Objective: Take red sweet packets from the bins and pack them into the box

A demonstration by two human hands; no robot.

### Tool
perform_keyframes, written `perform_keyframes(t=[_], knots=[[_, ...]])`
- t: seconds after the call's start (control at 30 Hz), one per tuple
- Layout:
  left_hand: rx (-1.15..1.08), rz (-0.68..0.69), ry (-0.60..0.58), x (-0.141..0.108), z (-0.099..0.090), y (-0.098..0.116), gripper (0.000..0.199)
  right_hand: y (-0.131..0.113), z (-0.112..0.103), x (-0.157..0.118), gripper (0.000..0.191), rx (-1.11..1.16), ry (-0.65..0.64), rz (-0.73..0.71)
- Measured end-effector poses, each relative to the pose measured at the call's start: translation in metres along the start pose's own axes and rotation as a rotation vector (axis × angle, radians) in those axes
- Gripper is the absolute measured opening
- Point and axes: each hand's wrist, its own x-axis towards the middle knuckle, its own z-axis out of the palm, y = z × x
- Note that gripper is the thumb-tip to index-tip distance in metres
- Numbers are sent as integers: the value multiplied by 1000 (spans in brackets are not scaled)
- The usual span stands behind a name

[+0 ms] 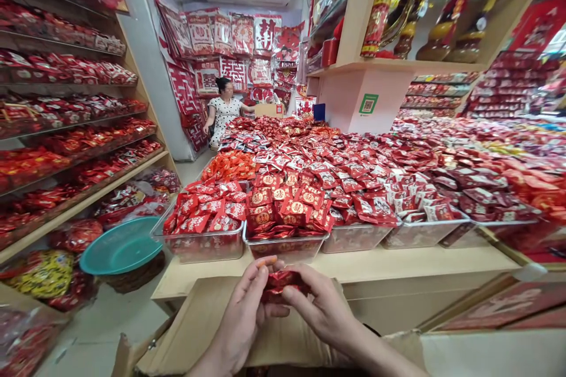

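Small shiny red wrapped packets (pixel 283 278) are held between my two hands, just in front of the counter's edge. My left hand (pixel 248 301) curls round their left side, thumb up. From the right, my right hand (pixel 319 301) grips them, its thumb lying across the front. How many packets there are I cannot tell, as the fingers cover part of them. Right beyond my hands stands a clear plastic bin (pixel 285 247) heaped with red and gold packets (pixel 294 207). Below my hands is a brown cardboard box (pixel 203 312).
More clear bins of red packets (pixel 203 212) line the wooden counter (pixel 398 262). Shelves (pixel 79 156) of packets rise at left, above a teal basin (pixel 126 244) on the floor. A person (pixel 225 109) in a dotted garment is at the far end. A pillar (pixel 360 100) stands behind the bins.
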Motion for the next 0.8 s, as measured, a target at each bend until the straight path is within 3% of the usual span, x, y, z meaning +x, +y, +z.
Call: perform_keyframes(t=[0.17, 0.27, 0.4, 0.53, 0.63, 0.73, 0.8], knots=[[27, -68, 4, 2, -5, 1, 31, 10, -4, 5, 34, 208, 28, 209], [132, -28, 22, 5, -7, -3, 30, 16, -4, 5, 37, 249, 74, 238], [332, 48, -41, 4, -7, -10, 29, 21, -2, 3, 28, 332, 144, 273], [399, 68, -38, 1, -6, -14, 25, 23, 2, -3, 24, 323, 128, 230], [241, 25, -20, 1, -6, -10, 23, 21, 0, -10, 22, 362, 93, 209], [-42, -108, -2, -2, -6, -3, 27, 15, -7, -14, 39, 345, -34, -4], [-110, -184, 12, -5, -6, -2, 30, 11, -9, -12, 47, 249, -122, -138]])
